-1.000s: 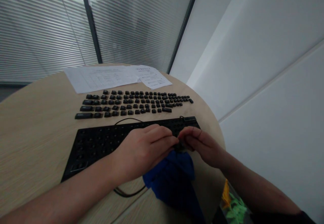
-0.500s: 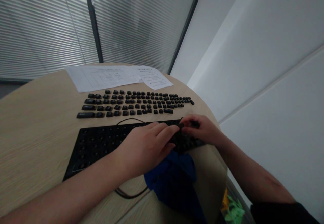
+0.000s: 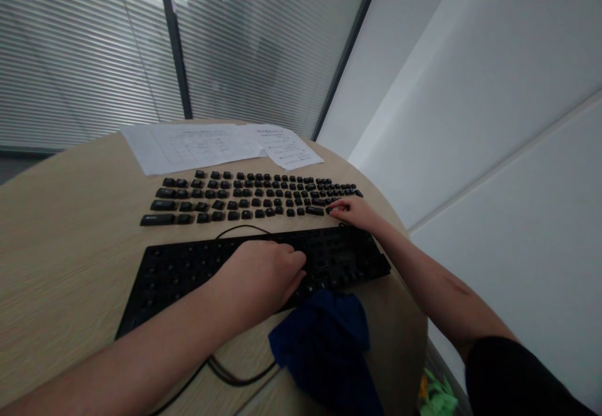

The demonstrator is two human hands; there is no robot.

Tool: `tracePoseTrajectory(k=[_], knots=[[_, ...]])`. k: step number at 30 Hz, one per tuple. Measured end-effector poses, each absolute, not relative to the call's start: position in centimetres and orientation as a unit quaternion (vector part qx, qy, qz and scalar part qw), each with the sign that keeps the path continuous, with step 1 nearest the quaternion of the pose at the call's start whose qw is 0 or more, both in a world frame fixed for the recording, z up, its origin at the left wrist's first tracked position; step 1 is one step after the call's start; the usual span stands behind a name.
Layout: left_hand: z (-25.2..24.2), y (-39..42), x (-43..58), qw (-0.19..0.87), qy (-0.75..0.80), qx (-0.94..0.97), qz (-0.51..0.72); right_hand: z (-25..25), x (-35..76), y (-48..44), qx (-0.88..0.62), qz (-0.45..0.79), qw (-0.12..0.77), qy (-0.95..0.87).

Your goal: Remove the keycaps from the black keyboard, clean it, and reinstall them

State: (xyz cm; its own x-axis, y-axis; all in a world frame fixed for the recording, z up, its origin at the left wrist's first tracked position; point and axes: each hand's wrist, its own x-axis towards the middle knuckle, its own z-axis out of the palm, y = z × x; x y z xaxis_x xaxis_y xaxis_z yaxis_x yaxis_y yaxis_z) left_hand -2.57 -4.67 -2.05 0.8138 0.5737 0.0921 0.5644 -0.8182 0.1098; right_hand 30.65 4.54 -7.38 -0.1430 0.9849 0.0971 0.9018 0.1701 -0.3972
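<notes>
A black keyboard base (image 3: 188, 265) with its caps removed lies across the round wooden table (image 3: 61, 246). Beyond it, several loose black keycaps (image 3: 244, 193) are laid out in rows. My left hand (image 3: 263, 275) rests on the middle of the keyboard base with fingers curled loosely. My right hand (image 3: 352, 210) reaches past the base's far right corner to the right end of the keycap rows, fingertips pinched at a cap there. What it holds is too small to make out.
A dark blue cloth (image 3: 324, 341) lies at the near edge below the keyboard. A black cable (image 3: 235, 375) loops near it. Printed paper sheets (image 3: 211, 143) lie at the far side. Window blinds and a white wall stand behind the table.
My right hand has moved from the keyboard's right part away to the right end of the keycap rows. My left hand drew back slightly and curled on the base.
</notes>
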Motion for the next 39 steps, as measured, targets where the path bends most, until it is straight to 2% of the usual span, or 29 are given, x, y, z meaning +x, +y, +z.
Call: tracePoseTrajectory(k=[14, 16, 19, 22, 24, 32, 35, 39], knots=[[-2.3, -4.4, -2.7, 0.041, 0.29, 0.953, 0.079, -6.7, 29.9, 4.0, -0.635, 0.092, 0.201, -0.74], [-2.4, -4.3, -2.7, 0.039, 0.289, 0.953, 0.08, -5.8, 30.1, 3.1, -0.633, 0.045, 0.253, -0.73], [-2.5, -4.2, -2.8, 0.038, 0.29, 0.953, 0.071, -3.9, 30.8, 0.6, -0.616, 0.031, 0.406, -0.674], [-2.4, -4.1, -2.9, 0.042, 0.293, 0.954, 0.054, -2.0, 31.6, -2.8, -0.578, 0.168, 0.544, -0.585], [-2.4, -4.0, -2.8, 0.041, 0.295, 0.954, 0.045, -1.4, 31.9, -5.2, -0.561, 0.257, 0.573, -0.539], [-3.6, -3.4, -2.8, 0.009, 0.278, 0.952, 0.125, -2.5, 31.7, -11.2, -0.565, 0.457, 0.502, -0.47], [-4.5, -3.2, -3.0, 0.01, 0.284, 0.95, 0.126, -3.1, 31.8, -11.5, -0.558, 0.468, 0.495, -0.475], [-5.3, -3.1, -3.2, 0.012, 0.294, 0.95, 0.107, -4.7, 31.6, -11.2, -0.565, 0.422, 0.499, -0.504]])
